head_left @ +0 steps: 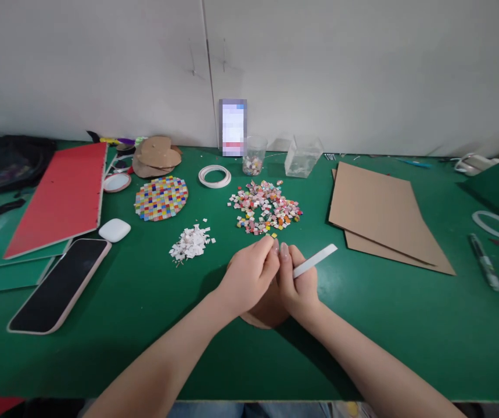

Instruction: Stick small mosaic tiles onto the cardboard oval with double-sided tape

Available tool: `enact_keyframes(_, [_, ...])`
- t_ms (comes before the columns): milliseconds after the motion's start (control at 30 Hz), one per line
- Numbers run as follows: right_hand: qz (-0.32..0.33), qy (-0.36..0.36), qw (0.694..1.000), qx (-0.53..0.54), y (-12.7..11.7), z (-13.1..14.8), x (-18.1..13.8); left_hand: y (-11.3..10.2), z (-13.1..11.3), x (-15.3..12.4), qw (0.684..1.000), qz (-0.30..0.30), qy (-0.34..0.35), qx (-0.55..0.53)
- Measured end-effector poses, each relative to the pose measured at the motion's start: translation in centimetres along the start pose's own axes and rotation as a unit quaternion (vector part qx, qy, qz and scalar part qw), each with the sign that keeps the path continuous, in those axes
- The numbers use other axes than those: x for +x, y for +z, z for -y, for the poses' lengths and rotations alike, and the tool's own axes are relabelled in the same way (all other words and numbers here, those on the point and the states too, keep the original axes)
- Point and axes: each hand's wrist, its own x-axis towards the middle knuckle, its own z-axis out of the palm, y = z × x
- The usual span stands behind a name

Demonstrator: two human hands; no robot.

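Above a round brown cardboard piece (266, 310) my two hands meet, fingertips almost touching. My left hand (251, 270) is closed in a pinch, with a small yellow tile (274, 235) at its fingertips. My right hand (299, 284) is closed around a flat white strip (315, 260) that sticks out to the upper right. Its thumb and finger also pinch close to the tile. Just beyond the hands lies a loose heap of colourful mosaic tiles (266, 203). Left of them is a pile of white paper bits (191, 242). The hands hide most of the cardboard.
A mosaic-covered disc (161, 198), tape roll (214, 176), tile cup (253, 162) and clear box (301, 158) stand farther back. A lit phone (233, 128) leans on the wall. Left are a dark phone (61, 284) and red board (64, 197); right, cardboard sheets (380, 209) and a pen (485, 261).
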Motion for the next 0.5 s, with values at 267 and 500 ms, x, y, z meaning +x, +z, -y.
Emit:
enact_keyframes(267, [-0.013,0.015,0.999,-0.033,0.5,-0.5,0.1,-1.4,0.6,0.6,0.988,0.082,-0.055,-0.116])
enact_keyframes(500, [-0.037,0.015,0.999,-0.027,0.9,-0.6,0.1,-1.2,0.6,0.7,0.988,0.074,-0.046,-0.127])
